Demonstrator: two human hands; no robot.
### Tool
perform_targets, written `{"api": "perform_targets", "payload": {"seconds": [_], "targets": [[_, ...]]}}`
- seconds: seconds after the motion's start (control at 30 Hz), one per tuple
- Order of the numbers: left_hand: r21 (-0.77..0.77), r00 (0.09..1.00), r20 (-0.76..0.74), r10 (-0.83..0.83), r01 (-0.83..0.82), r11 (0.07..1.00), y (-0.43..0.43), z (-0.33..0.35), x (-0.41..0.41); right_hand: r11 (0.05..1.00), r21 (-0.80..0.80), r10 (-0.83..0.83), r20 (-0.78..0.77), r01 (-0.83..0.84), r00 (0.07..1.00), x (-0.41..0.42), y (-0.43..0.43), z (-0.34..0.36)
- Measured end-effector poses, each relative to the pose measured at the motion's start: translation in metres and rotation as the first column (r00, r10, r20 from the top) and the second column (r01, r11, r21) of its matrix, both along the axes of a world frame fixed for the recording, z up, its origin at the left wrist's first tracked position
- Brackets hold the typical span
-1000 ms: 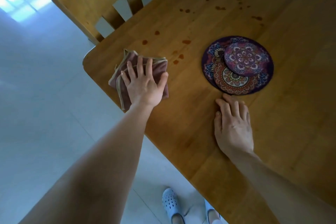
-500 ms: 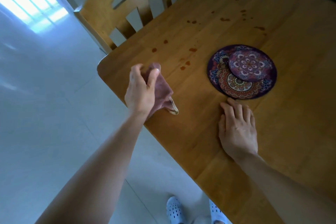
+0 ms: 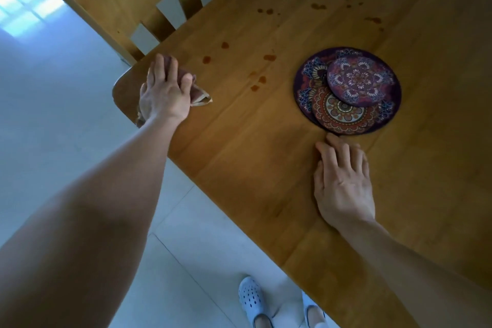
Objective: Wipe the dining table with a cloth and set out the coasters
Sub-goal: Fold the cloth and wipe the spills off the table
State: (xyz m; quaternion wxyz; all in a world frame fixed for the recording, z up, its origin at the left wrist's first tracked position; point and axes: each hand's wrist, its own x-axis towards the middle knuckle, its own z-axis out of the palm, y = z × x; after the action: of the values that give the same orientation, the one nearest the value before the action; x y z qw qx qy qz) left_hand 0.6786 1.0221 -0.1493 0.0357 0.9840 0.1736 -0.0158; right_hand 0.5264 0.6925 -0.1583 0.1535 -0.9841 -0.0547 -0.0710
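The left hand (image 3: pixel 165 96) grips the bunched cloth (image 3: pixel 199 94) at the tabletop's (image 3: pixel 253 157) rounded corner. The right hand (image 3: pixel 343 181) lies flat and relaxed beside the stacked coasters (image 3: pixel 346 90).

Left hand (image 3: pixel 165 93) and right hand (image 3: pixel 343 184): no covering, fingers (image 3: pixel 328 153) bare; left forearm (image 3: pixel 111 208) and right forearm (image 3: pixel 426 269): uncovered as far as the picture edge. Footwear: a pair of white moulded clogs (image 3: pixel 251 301); rounded toe caps; rows of small round vent holes across the upper; the right clog shows only in part, below the near edge of the counter (image 3: pixel 266 168).
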Motion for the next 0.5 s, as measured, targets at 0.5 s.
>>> {"api": "perform_targets", "payload": {"seconds": [0.5], "targets": [[-0.127, 0.912, 0.12, -0.393, 0.407, 0.905, -0.174, 0.002, -0.156, 1.0, 0.008, -0.002, -0.001, 0.002, 1.0, 0.001, 0.002, 0.002]]}}
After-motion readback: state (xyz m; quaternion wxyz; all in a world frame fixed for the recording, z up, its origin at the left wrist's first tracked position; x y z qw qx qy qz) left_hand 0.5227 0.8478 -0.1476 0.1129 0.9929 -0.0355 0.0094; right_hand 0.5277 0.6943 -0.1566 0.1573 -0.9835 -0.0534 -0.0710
